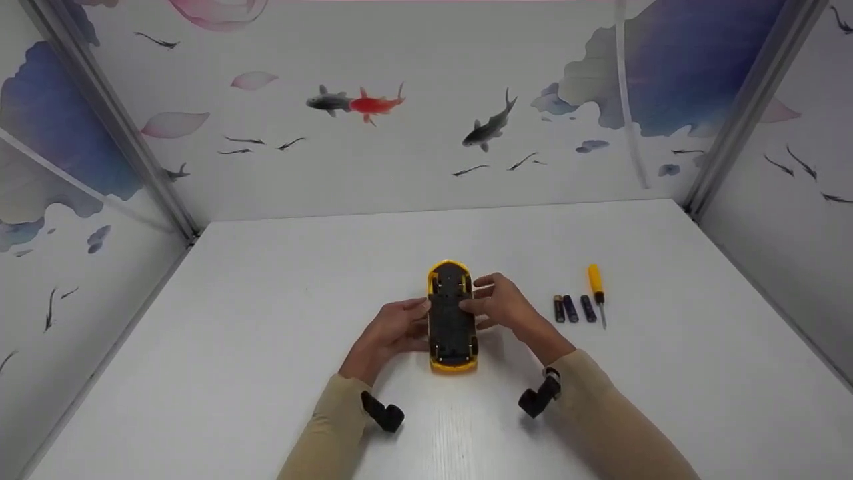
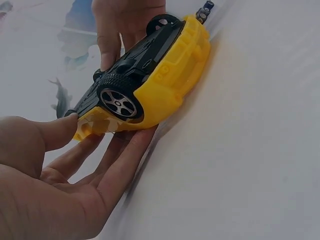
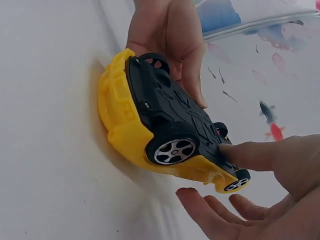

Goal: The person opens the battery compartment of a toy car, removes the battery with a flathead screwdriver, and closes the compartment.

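Note:
A yellow toy car (image 1: pixel 453 327) lies upside down, its black underside facing up and its wheels showing. My left hand (image 1: pixel 396 327) holds it from the left, the thumb at the edge of the underside and the fingers beneath the body in the left wrist view. On the other side is my right hand (image 1: pixel 500 303). Its thumb (image 3: pixel 250 155) touches the black underside, while the fingers (image 3: pixel 200 207) spread below the side of the car with a visible gap. Any screws or cover seams on the underside are too small to make out.
Three dark batteries lie to the right, among them a battery (image 1: pixel 588 309) set slightly apart. Beside them rests a screwdriver (image 1: pixel 596 280) with a yellow handle. The white table (image 1: pixel 266 287) is bordered by printed panels at the back and sides.

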Available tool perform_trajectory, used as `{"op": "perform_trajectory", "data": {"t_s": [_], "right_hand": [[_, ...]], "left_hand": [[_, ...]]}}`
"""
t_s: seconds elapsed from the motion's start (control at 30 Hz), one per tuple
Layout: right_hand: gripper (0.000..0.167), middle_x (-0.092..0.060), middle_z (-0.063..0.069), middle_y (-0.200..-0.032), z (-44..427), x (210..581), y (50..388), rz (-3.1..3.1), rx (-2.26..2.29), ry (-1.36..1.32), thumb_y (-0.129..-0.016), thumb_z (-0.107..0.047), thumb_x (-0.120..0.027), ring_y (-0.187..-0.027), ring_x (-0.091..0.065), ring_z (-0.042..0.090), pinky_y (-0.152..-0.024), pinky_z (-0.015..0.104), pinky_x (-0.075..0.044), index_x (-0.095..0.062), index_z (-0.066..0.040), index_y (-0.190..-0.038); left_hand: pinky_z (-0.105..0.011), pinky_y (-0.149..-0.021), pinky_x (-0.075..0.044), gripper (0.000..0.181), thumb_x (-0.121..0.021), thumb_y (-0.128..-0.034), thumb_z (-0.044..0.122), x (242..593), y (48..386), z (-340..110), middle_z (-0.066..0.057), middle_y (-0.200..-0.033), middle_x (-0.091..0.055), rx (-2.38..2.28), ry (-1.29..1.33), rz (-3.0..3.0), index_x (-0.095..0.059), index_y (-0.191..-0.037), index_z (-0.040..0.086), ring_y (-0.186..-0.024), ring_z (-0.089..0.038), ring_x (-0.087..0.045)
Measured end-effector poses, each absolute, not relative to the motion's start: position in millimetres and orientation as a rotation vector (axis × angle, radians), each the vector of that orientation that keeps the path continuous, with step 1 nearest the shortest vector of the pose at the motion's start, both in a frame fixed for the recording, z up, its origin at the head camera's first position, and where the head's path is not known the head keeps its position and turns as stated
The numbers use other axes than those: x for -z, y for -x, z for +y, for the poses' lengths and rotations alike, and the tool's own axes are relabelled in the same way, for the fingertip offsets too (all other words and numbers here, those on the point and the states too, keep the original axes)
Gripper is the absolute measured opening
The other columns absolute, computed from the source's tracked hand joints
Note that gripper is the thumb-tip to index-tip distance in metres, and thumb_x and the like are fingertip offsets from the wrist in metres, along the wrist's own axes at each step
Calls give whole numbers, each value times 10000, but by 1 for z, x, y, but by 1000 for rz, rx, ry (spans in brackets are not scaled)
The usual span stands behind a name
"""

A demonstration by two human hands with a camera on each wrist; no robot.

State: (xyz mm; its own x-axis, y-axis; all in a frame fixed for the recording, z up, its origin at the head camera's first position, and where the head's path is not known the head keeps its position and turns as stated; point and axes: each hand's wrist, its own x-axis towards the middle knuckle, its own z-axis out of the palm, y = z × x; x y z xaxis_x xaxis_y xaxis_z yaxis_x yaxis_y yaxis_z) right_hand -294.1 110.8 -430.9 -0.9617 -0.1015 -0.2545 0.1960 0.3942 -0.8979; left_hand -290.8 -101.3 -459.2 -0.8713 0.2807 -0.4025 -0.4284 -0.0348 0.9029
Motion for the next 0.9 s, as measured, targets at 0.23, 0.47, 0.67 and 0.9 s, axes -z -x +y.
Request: {"op": "perform_trajectory", "data": {"t_s": [0.23,0.47,0.67,0.9], "right_hand": [[653,-561,272,-1400,111,433,296,2256,1631,-53,-954,-183,-685,-1155,-670,367,-862,413,-617,-383,-1,-1504],[628,-608,246,-1339,111,436,297,2276,1641,-74,-920,-175,-727,-1078,-702,320,-845,400,-621,-439,-32,-1460],[615,-617,244,-1324,110,435,294,2301,1629,-55,-932,-184,-716,-1060,-705,306,-829,398,-624,-437,-31,-1459],[598,-552,271,-1390,109,428,288,2358,1651,16,-979,-152,-651,-1141,-674,372,-807,386,-630,-404,-27,-1509]], "left_hand": [[-439,-918,-597,570,-638,-988,290,457,289,-100,-211,-1381,-609,-1905,122,1871,-468,-1488,74,-1189,-321,-665],[-428,-900,-605,602,-678,-954,251,457,288,-98,-225,-1294,-666,-1852,137,1979,-468,-1482,53,-1110,-303,-705],[-423,-881,-611,577,-676,-954,247,455,288,-97,-212,-1301,-663,-1844,187,1986,-490,-1473,74,-1084,-290,-710],[-438,-978,-568,588,-668,-957,314,451,287,-100,-189,-1305,-666,-1829,121,2052,-492,-1476,103,-1138,-290,-687]]}}
